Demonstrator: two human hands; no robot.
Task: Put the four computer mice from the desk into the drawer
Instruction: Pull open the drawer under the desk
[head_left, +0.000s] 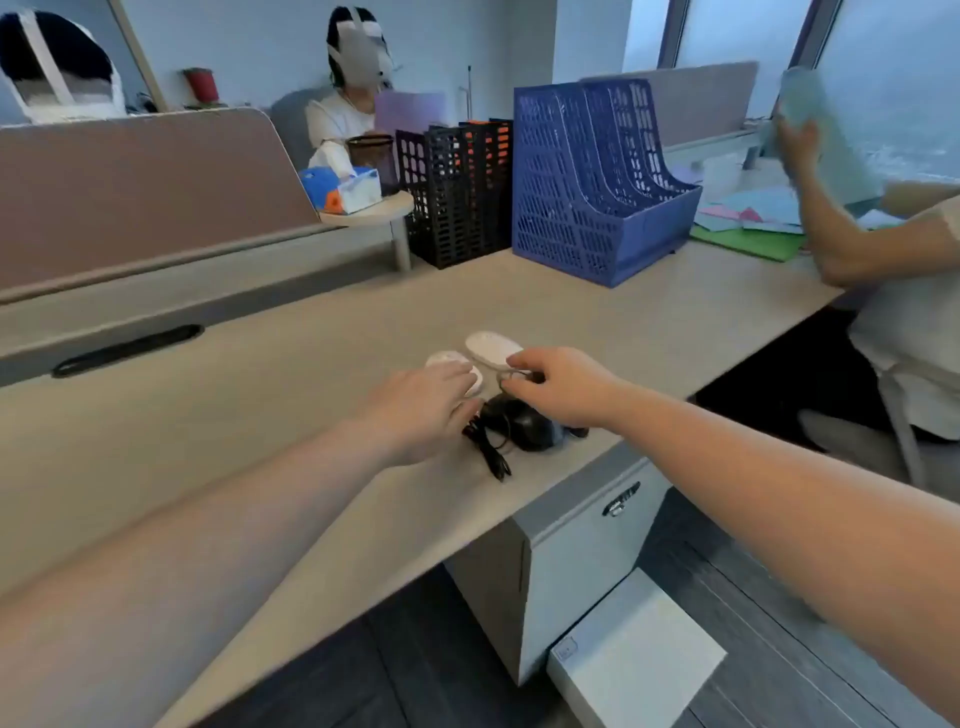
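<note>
Near the desk's (260, 415) front edge lie two white mice and a black one. My left hand (423, 410) reaches flat over the smaller white mouse (447, 359), fingertips resting on it. The larger white mouse (491, 347) lies just beyond my right hand (563, 387), whose thumb and forefinger pinch a thin grey cable loop (511, 373) beside it. The black mouse (524, 423) and its bundled black cable (488, 449) lie below both hands. A dark bit (577, 431) shows under my right wrist; I cannot tell what it is. The drawer unit (597, 525) under the desk is closed.
A blue file rack (587, 208) and a black one (452, 202) stand at the back of the desk. A person sits at the right by coloured papers (748, 218); another sits behind the partition (130, 197). A white box (634, 660) lies on the floor by the drawer unit.
</note>
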